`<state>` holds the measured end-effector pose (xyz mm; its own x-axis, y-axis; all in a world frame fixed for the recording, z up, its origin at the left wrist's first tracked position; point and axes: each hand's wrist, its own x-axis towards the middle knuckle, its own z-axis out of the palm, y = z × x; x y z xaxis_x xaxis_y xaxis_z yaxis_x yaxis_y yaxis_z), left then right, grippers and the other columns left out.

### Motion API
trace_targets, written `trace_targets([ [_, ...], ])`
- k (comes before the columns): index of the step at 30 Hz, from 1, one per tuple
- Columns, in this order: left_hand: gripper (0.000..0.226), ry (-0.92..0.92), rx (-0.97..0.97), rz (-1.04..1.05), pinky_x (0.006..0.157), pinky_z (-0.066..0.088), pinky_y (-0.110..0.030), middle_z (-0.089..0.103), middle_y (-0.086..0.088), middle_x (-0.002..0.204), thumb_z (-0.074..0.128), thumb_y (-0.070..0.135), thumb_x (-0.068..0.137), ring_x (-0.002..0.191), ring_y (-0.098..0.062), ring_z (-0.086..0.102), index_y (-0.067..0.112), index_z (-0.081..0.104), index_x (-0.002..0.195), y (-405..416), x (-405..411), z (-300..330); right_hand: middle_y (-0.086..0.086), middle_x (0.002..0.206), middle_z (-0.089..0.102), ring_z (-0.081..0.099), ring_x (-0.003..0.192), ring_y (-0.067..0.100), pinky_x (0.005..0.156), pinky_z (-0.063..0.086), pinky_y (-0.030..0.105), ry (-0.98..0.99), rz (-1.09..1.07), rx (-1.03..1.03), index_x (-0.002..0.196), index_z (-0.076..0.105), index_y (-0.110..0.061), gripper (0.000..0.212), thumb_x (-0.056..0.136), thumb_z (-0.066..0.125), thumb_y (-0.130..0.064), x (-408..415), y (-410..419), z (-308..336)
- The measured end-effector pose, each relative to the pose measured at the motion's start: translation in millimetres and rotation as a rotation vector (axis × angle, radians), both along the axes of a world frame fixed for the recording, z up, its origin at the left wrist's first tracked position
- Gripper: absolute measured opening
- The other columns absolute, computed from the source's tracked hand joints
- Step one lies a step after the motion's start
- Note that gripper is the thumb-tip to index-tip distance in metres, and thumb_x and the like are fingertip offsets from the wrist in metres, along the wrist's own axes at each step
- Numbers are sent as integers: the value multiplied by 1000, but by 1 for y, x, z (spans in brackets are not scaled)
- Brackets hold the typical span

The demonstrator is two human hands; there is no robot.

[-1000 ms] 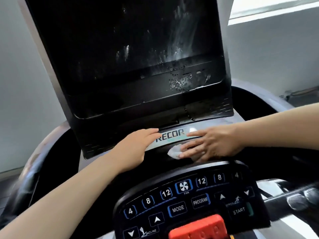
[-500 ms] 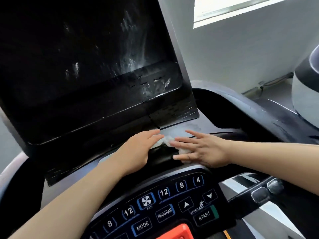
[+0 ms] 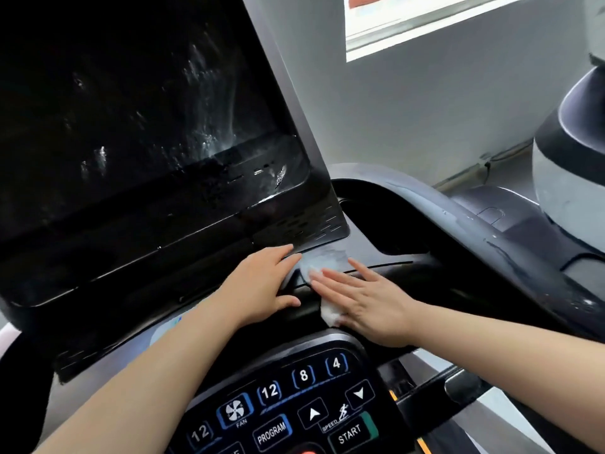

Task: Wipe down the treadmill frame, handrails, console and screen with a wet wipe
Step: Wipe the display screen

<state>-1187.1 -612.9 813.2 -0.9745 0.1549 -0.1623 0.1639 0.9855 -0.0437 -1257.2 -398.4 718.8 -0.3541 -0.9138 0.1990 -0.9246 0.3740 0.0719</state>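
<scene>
The treadmill's big black screen (image 3: pixel 137 126) fills the upper left, streaked with wet marks. Below it runs the grey console ledge (image 3: pixel 363 253). My right hand (image 3: pixel 363 299) lies flat with straight fingers on a white wet wipe (image 3: pixel 329 314), pressing it onto the ledge; most of the wipe is hidden under the palm. My left hand (image 3: pixel 262 283) rests palm down on the ledge just to the left, fingertips almost touching the wipe. The black button panel (image 3: pixel 294 404) sits at the bottom centre.
The right handrail (image 3: pixel 491 244), dark and wet in patches, curves away to the right. A neighbouring machine (image 3: pixel 569 178) in white and black stands at the far right. A grey wall (image 3: pixel 425 109) and a window are behind.
The view has swung right, so the screen sits further left. My right hand has slid the wipe rightwards along the ledge below the screen's right corner. My left hand followed beside it.
</scene>
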Motion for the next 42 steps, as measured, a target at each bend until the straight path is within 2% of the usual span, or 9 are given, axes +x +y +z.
trace_targets([
  [6, 90, -83, -96, 23, 114, 14, -29, 13, 3, 158, 58, 61, 80, 143, -15, 16, 25, 15, 150, 0, -10, 3, 1, 148, 36, 36, 135, 18, 113, 5, 41, -15, -312, -45, 152, 7, -14, 59, 101, 12, -44, -8, 45, -11],
  [12, 93, -105, -133, 36, 114, 15, -32, 13, 3, 158, 61, 61, 77, 143, -16, 16, 26, 15, 150, 2, -16, 1, -1, 144, 45, 36, 134, 12, 107, 20, 43, -7, -76, -58, 141, 40, -14, 60, 88, 33, -40, 11, -18, 4],
  [15, 91, -157, -165, 49, 116, 16, -35, 11, 1, 158, 58, 62, 79, 144, -17, 14, 25, 15, 150, 2, -17, 1, -3, 143, 47, 43, 132, 17, 108, 17, 45, -43, -203, -24, 141, 41, -17, 60, 85, 32, -36, -4, 7, 2],
  [20, 89, -209, -147, 72, 115, 19, -34, 10, 2, 159, 57, 60, 80, 143, -18, 18, 25, 15, 150, 2, -16, 1, -8, 159, 3, -9, 144, 6, 114, -11, 34, -305, -424, 65, 152, 5, -21, 86, 73, -16, -48, -27, 24, 11],
  [25, 89, -216, -171, 84, 115, 19, -37, 11, 3, 159, 57, 60, 80, 143, -19, 18, 25, 15, 150, 5, -17, 2, -3, 160, 1, -4, 146, 9, 115, -9, 30, -423, -257, 15, 152, 6, -16, 53, 103, 18, -32, -5, -36, 30],
  [29, 90, -237, -157, 99, 116, 18, -40, 10, 3, 159, 59, 60, 80, 143, -19, 16, 25, 14, 150, 5, -18, 1, -4, 160, 7, 2, 145, 6, 115, -7, 33, -316, -358, 102, 152, 8, -16, 67, 91, -3, -43, -28, -8, 27],
  [33, 91, -250, -157, 101, 116, 17, -42, 10, 3, 159, 60, 59, 79, 143, -19, 16, 25, 15, 150, 5, -19, 3, 4, 158, 15, 7, 145, 13, 114, 2, 32, -395, -420, 22, 149, 16, -10, 51, 102, 23, -28, -33, -14, 33],
  [37, 90, -250, -161, 110, 116, 16, -41, 9, 3, 159, 60, 58, 80, 144, -18, 16, 25, 13, 150, 7, -19, 3, 1, 160, 3, -1, 146, 11, 115, -9, 31, -404, -233, 30, 152, 6, -12, 54, 103, 22, -30, -5, -51, 33],
  [42, 90, -258, -144, 121, 116, 14, -41, 9, 4, 159, 60, 58, 79, 144, -18, 15, 26, 14, 150, 7, -18, 4, -2, 160, 3, -1, 145, 6, 116, -6, 34, -430, -450, 42, 152, 5, -14, 54, 103, 19, -31, -34, -17, 30],
])
